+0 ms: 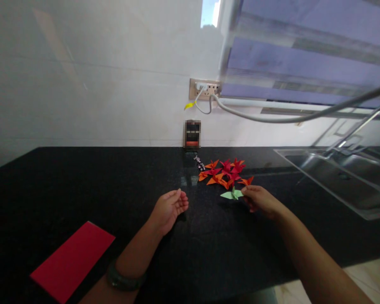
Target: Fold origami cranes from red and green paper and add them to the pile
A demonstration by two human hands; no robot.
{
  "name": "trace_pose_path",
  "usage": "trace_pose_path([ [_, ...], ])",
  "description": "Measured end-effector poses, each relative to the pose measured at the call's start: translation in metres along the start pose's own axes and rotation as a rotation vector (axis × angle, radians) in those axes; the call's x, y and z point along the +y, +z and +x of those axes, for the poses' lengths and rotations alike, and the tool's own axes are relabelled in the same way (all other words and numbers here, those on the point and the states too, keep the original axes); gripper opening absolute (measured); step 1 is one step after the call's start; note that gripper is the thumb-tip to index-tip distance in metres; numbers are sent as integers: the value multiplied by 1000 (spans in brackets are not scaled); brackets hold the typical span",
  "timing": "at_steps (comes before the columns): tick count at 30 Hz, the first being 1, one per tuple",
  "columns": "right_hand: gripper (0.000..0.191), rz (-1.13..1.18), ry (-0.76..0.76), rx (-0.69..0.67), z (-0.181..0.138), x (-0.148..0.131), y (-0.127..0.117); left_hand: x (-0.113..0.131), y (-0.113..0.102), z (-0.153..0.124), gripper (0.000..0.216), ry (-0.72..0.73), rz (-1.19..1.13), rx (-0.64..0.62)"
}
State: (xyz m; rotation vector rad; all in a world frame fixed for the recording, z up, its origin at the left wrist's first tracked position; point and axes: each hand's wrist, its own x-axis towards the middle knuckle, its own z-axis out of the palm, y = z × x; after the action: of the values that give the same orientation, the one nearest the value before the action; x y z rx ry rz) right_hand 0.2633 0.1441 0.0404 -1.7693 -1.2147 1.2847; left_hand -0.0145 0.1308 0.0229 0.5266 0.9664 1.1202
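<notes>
My right hand pinches a pale green paper crane by one pointed end, just above the black counter. Beyond it lies a cluster of folded red paper cranes and orange paper cranes, several of each. The nearest orange crane sits right behind my right fingers. My left hand rests over the counter to the left, palm turned inward. Its fingers are loosely curled, with nothing visible in them. A dark bangle circles my left wrist.
A red paper sheet lies at the front left of the black counter. At the back wall stands a small blurred-out dark object with a beaded strap. A steel sink is on the right, below a grey hose.
</notes>
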Motion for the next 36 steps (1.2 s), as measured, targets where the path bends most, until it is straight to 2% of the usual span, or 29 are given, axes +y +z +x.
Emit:
trace_pose_path([
  [2, 14, -67, 13, 49, 5, 4, -14, 1, 1, -1, 15, 4, 12, 1],
  [6, 16, -115, 26, 63, 16, 6, -31, 0, 2, -2, 13, 23, 72, -5],
  [13, 14, -256, 52, 113, 29, 16, -32, 3, 3, -8, 22, 108, 229, 54],
  [16, 17, -345, 45, 166, 31, 17, -34, 8, 7, -13, 24, 124, 241, 32],
  [20, 17, -510, -16, 273, 21, 10, -42, 8, 15, -32, 23, 166, 371, 2],
  [22, 25, -599, -95, 334, 8, 5, -44, 4, 13, -52, 22, 184, 546, -27],
  [23, 30, -720, -147, 392, 1, 3, -44, 2, 9, -64, 21, 201, 660, -47],
  [25, 37, -829, -191, 433, -11, 1, -40, -3, -4, -88, 19, 321, 922, -93],
  [28, 33, -810, -325, 353, -22, 3, -21, -4, -37, -118, 19, 443, 1231, -69],
  [29, 32, -802, -367, 300, -24, 4, -11, -1, -51, -124, 23, 451, 1323, -2],
  [31, 33, -771, -496, 184, -30, 6, 13, 6, -82, -132, 29, 452, 1531, 260],
  [33, 34, -730, -618, 56, -36, 6, 39, 12, -111, -136, 53, 386, 1728, 512],
  [34, 35, -718, -651, 4, -40, 5, 52, 14, -123, -137, 69, 310, 1800, 582],
  [35, 34, -715, -676, -52, -43, 4, 63, 13, -132, -139, 81, 208, 1849, 602],
  [36, 33, -711, -695, -97, -47, 2, 74, 11, -138, -141, 89, 114, 1880, 555],
])
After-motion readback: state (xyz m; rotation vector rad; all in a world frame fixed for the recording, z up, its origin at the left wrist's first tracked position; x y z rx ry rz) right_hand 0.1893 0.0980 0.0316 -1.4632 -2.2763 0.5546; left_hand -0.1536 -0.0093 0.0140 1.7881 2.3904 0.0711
